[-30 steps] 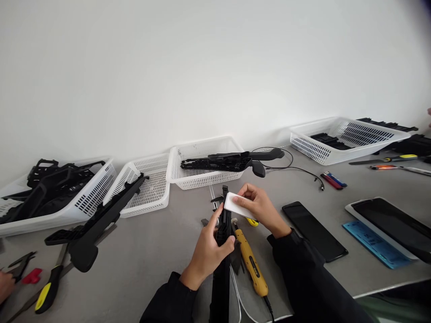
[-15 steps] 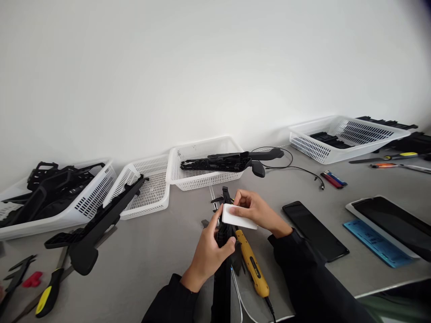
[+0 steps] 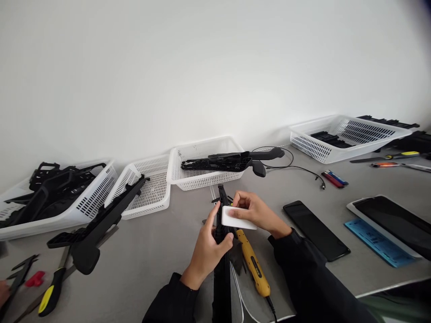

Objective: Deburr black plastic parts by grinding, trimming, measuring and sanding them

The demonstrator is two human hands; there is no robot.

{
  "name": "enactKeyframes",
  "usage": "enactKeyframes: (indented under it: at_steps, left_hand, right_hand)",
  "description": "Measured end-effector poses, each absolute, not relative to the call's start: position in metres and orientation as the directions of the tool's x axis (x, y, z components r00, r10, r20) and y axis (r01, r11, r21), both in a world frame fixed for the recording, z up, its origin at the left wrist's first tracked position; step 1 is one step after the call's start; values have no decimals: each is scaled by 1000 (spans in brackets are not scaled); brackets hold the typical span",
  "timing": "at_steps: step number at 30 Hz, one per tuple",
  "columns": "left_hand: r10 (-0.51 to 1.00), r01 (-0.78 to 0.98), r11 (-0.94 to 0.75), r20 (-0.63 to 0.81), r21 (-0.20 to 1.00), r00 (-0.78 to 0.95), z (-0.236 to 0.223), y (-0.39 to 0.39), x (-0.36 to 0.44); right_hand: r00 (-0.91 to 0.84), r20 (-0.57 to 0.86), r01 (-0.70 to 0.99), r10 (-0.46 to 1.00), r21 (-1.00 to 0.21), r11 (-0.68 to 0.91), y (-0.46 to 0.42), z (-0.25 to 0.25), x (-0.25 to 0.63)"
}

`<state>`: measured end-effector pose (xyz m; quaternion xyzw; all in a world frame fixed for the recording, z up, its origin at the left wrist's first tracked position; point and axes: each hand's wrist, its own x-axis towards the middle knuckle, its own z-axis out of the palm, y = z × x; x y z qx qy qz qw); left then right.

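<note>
My left hand (image 3: 209, 250) grips a long black plastic part (image 3: 222, 278), thumb on its right side and forefinger stretched along its left. The part points away from me, its narrow far end near the middle basket. Between the thumb and bent fingers of my right hand (image 3: 255, 210) is a flat white rectangular block (image 3: 237, 218). Its left end lies against or just over the part's right side; whether they touch I cannot tell. A yellow corded hand tool (image 3: 253, 264) lies just right of the part, beneath my right hand.
White baskets (image 3: 144, 202) line the wall, some with black parts. A black handled part (image 3: 97, 224) leans on one. To the right lie a dark phone-like slab (image 3: 316, 231) and a blue panel (image 3: 379, 242). A yellow-black file handle (image 3: 50, 291) and another person's hand (image 3: 4, 292) are at left.
The white block has moved slightly down and left along the black part in my right hand. The part's far end has tipped a little left. The other person's hand shifted at the left edge.
</note>
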<state>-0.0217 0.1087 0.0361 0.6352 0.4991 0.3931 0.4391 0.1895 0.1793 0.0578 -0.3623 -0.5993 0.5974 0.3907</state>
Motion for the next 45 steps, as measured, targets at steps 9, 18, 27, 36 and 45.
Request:
enactKeyframes:
  at_steps: [9,18,27,36,45]
  left_hand:
    - [980,310,-131,74,942,187,37,110,-24]
    - [980,315,-147,94,938,175,34,110,-23]
    - [981,337,-145,92,930,168,33,113,-23]
    - [980,411,-104,23,906,198,32,111,-21]
    - [985,424,-83,10,902,171,31,112,-22]
  right_hand:
    - [-27,6,-40,1000,-999,5,191,50,200]
    - [-99,241,-129,965,-965,228,185,50,185]
    - [-206,425,303,881,-829,471,180,42,182]
    - [-304,492,571,816,-591,569,181,43,183]
    - [-317,465,511,826,-650,562,182,42,183]
